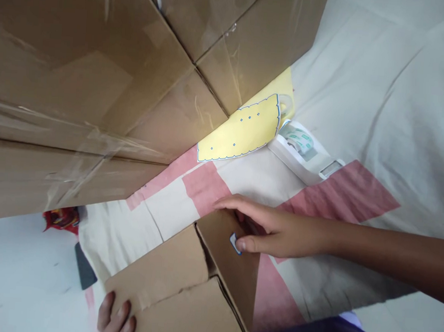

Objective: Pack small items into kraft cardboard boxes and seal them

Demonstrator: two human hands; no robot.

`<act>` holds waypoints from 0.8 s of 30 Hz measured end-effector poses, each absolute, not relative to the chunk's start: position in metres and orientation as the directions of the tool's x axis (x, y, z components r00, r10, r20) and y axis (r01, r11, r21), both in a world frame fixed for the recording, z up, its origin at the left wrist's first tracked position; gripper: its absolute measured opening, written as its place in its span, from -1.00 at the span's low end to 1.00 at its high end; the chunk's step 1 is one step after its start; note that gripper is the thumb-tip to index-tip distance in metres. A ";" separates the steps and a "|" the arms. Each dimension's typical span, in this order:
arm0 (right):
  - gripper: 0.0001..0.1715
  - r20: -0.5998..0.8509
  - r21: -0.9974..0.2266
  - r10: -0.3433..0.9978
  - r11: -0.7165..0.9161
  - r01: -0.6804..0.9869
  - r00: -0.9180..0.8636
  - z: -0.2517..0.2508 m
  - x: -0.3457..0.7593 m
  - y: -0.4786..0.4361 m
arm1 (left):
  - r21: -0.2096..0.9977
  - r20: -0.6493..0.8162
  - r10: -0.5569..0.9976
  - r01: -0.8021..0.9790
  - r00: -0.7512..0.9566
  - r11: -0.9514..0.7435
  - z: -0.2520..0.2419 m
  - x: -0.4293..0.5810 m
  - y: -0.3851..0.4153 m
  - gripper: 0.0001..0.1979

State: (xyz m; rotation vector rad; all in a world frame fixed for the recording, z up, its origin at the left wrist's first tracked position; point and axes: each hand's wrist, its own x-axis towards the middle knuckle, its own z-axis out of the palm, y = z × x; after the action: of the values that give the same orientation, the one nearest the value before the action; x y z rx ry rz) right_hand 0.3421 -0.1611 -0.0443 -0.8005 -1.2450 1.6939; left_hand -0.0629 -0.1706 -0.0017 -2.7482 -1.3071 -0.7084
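A small brown cardboard box [176,298] is tilted at the bottom of the head view, its flaps meeting along a rough seam. My left hand [117,317] grips its lower left edge; only a few curled fingers show. On the box's right end, my right hand [274,232] lies with its thumb against a small white, blue-edged sticker [234,242]. That hand's index finger reaches over the far edge, and the other fingers are mostly hidden. The thumb covers part of the sticker.
Large taped cartons [155,92] fill the upper left. A yellow sheet [242,132] with blue-outlined shapes lies partly under them, beside a white tape dispenser [315,166]. A red-and-white cloth [206,185] spreads beneath. At left are a red packet [66,220] and a dark flat object [85,268].
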 end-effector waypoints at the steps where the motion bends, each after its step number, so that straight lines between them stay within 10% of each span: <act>1: -0.34 -0.010 -0.958 0.905 -0.131 -0.255 -0.426 -0.044 0.342 -0.161 | 0.169 0.438 0.716 0.732 0.544 -0.660 -0.005 -0.062 -0.170 -0.40; 12: -0.32 -0.057 -0.953 0.901 -0.178 -0.246 -0.429 -0.042 0.339 -0.163 | 0.054 0.714 0.547 0.745 0.437 -0.665 -0.031 -0.052 -0.155 -0.40; 24: -0.49 -0.138 -0.928 0.919 -0.250 -0.276 -0.369 -0.041 0.331 -0.164 | 0.060 0.660 0.582 0.738 0.476 -0.672 -0.033 -0.052 -0.157 -0.40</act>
State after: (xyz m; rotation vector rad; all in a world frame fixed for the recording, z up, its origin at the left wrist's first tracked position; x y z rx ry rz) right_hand 0.3306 -0.1641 -0.0413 -0.9140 -1.0982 1.7522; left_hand -0.0523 -0.1569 -0.0325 -2.4911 -1.1350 -0.9788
